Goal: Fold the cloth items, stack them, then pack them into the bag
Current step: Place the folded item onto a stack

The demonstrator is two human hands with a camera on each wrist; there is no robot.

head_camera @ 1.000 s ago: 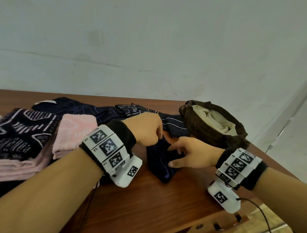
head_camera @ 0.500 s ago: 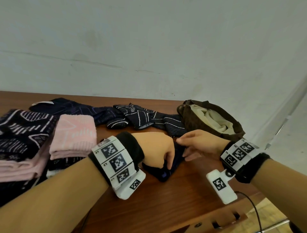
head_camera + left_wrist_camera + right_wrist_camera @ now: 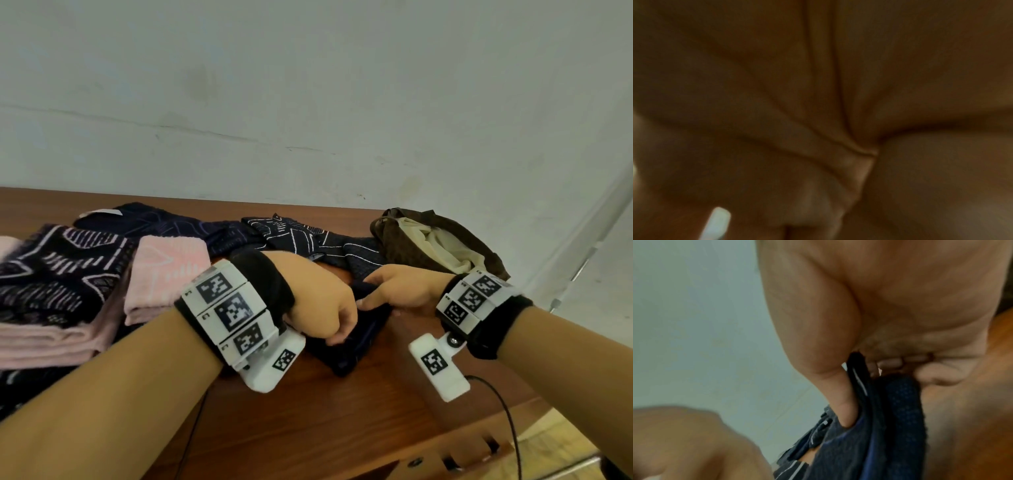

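Navy cloth (image 3: 356,339) with a fine dotted weave was bunched between two hands at the middle of a wooden table (image 3: 342,421). The left hand (image 3: 322,308) was curled into a fist over the cloth's near-left part, fingertips tucked down into the fabric. The right hand (image 3: 407,287) gripped the cloth's upper edge; from the right wrist camera, its thumb (image 3: 844,404) pressed against one side of the folded fabric and its curled fingers (image 3: 937,376) sat on the other. (The left wrist camera gave only a dim, blurred close-up of skin.) Just behind the right hand sat a brown bag (image 3: 394,240), its mouth open on a cream lining. To the left lay a folded pink cloth (image 3: 164,274) beside a stack of dark patterned cloths (image 3: 51,274). More dark cloths with white lines (image 3: 308,236) lay loose along the back of the table, reaching to the bag.
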